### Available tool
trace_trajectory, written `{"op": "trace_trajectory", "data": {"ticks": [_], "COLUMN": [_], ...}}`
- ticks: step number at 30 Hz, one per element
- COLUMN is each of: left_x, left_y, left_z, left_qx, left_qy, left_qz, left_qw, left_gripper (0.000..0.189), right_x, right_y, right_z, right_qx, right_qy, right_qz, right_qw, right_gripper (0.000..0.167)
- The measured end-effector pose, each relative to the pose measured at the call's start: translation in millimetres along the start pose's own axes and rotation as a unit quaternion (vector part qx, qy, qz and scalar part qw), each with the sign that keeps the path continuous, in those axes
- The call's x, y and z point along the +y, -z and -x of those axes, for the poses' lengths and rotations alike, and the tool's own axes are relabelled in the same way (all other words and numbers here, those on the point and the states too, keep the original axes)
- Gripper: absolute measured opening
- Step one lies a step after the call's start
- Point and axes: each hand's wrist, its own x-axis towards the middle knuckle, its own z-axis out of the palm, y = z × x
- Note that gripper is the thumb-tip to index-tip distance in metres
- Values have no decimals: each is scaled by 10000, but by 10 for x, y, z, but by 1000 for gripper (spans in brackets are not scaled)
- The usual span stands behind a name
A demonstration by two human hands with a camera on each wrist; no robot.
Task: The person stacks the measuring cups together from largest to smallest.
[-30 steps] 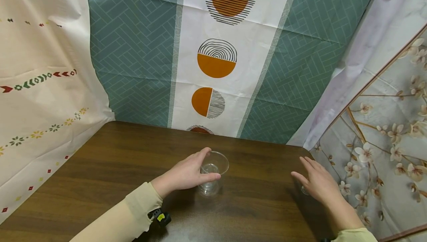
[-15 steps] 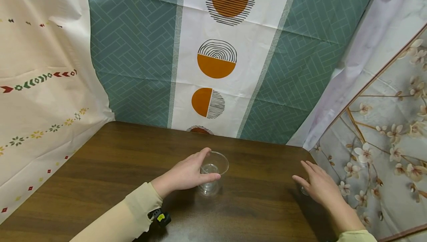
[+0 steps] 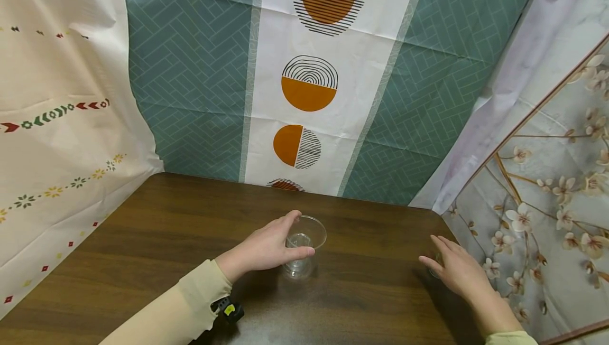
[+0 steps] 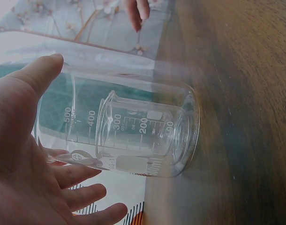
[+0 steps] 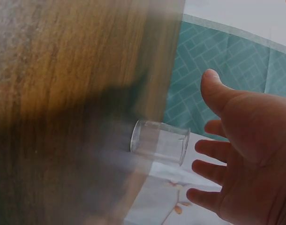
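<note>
A large glass beaker [image 3: 298, 271] with printed volume marks stands upright on the brown table. My left hand [image 3: 266, 244] holds it near the rim, thumb on the near side and fingers on the far side. Inside it sits a smaller glass beaker [image 4: 138, 126], also marked. To the right, my right hand [image 3: 459, 268] hovers with its fingers spread, holding nothing. A third, small glass beaker [image 5: 159, 143] stands on the table just beyond its fingertips in the right wrist view; from the head view that hand mostly covers it.
The wooden table [image 3: 190, 213] ends at the back against a green and white patterned cloth [image 3: 190, 70]. A cream cloth [image 3: 62, 139] hangs on the left. Close to the right hand, a flower-printed cloth [image 3: 537, 218] borders the table's right edge.
My right hand has shifted slightly toward me and down over the small beaker's spot. The left hand and the large beaker stay where they were.
</note>
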Motion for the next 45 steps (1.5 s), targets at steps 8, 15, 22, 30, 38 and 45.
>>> {"op": "trace_trajectory", "data": {"ticks": [8, 15, 22, 30, 38, 45], "left_x": [-8, -8, -10, 2, -3, -1], "left_y": [-8, -11, -14, -4, -7, -4], "left_z": [-3, -8, -7, 7, 4, 7], "left_qx": [0, 6, 12, 20, 17, 17], "left_qy": [65, 51, 28, 7, -8, 8], "left_qz": [-15, -10, -17, -23, -10, 15], "left_qw": [10000, 10000, 10000, 10000, 10000, 10000], "left_gripper": [101, 101, 101, 101, 98, 100], "right_x": [30, 47, 55, 103, 122, 162], "right_y": [-13, 4, -10, -53, -73, -87], "right_z": [46, 44, 53, 59, 66, 71], "right_qx": [-284, -751, -1049, -1188, -1328, -1296], "right_qy": [-90, -346, -527, -589, -648, -643], "right_qz": [-218, -248, -206, -224, -193, -139], "right_qw": [9993, 9963, 9929, 9909, 9888, 9894], "right_gripper": [85, 91, 95, 96, 97, 92]}}
